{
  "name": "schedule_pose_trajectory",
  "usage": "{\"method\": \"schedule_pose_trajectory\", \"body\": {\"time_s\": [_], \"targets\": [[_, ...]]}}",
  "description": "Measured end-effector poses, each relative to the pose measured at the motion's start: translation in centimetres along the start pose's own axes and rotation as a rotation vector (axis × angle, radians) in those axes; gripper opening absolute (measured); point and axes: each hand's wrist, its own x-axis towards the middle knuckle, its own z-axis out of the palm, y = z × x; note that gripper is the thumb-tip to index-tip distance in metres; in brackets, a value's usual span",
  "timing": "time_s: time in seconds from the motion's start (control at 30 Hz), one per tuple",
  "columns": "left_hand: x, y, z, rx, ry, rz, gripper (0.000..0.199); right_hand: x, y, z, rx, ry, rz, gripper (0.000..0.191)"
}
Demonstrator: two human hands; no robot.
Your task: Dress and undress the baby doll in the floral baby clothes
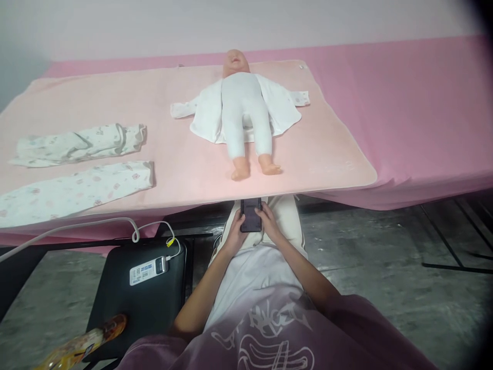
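A dark phone is held upright over my lap, just below the table's front edge. My left hand grips its left side, with the thumb on the screen. Around its right side is my right hand, thumb also on the screen. On the pink mat a baby doll lies on its back, feet toward me, its body and legs in white. An open white jacket is spread under the doll, sleeves out to both sides. Neither hand touches the doll.
Two printed cloth pieces, one rolled or bunched and one flatter, lie at the mat's left. A black chair at lower left holds a white device with a cable and a yellow package. Metal legs stand at right.
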Motion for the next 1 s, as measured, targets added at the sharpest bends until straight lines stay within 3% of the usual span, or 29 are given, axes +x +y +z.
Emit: {"method": "schedule_pose_trajectory", "body": {"time_s": [0.23,0.43,0.77,1.0], "targets": [[0.1,0.0,-0.9,0.022,-0.059,-0.011,0.063,-0.4,-0.6,-1.1,0.081,-0.114,0.052,0.042],[-0.2,-0.3,-1.2,0.080,-0.024,-0.007,0.073,-0.6,-0.4,-1.8,0.111,-0.191,0.085,0.049],[-0.3,0.3,-1.1,0.016,-0.089,-0.030,0.064,-0.6,-0.4,-2.4,0.086,-0.316,0.061,0.067],[-0.1,0.0,-1.1,0.038,-0.106,-0.020,0.071,-0.3,0.7,-1.3,0.064,-0.191,0.048,0.065]]}}
